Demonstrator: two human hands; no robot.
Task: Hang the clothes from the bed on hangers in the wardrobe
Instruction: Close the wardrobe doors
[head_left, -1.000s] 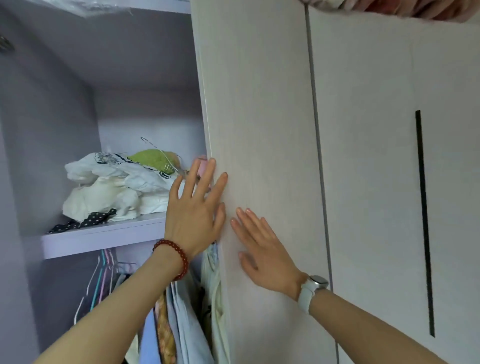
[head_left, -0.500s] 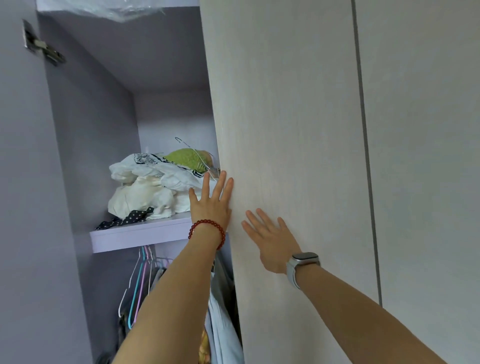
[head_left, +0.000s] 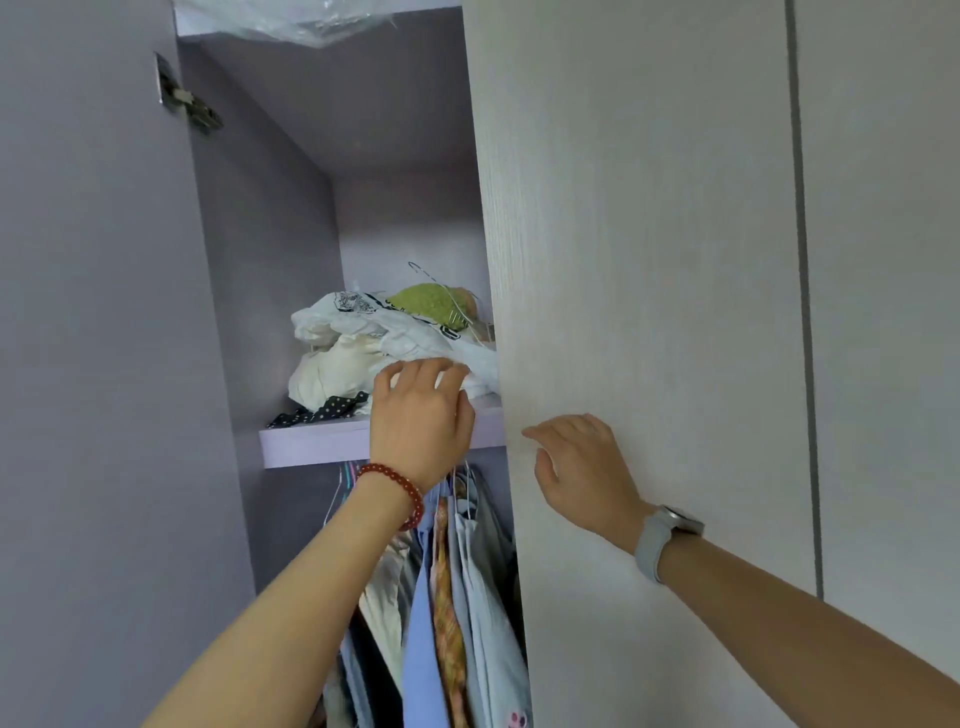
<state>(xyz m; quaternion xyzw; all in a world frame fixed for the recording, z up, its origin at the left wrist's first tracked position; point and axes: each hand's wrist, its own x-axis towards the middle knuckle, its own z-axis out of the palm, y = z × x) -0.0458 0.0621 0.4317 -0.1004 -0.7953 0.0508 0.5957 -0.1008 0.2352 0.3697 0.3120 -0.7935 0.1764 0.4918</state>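
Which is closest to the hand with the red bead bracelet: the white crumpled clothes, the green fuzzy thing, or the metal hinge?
From the left hand:
1. White crumpled clothes, at its fingertips on the shelf.
2. Green fuzzy thing, atop the pile.
3. Metal hinge, upper left.

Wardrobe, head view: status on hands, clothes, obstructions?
Left hand at shelf, fingers curled by white clothes pile, grip unclear. Right hand rests on wardrobe door. Door hides the shelf's right part.

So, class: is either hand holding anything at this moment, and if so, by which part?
Nothing is clearly held. The left hand reaches with curled fingers at the white clothes on the shelf; the right hand rests against the wardrobe door.
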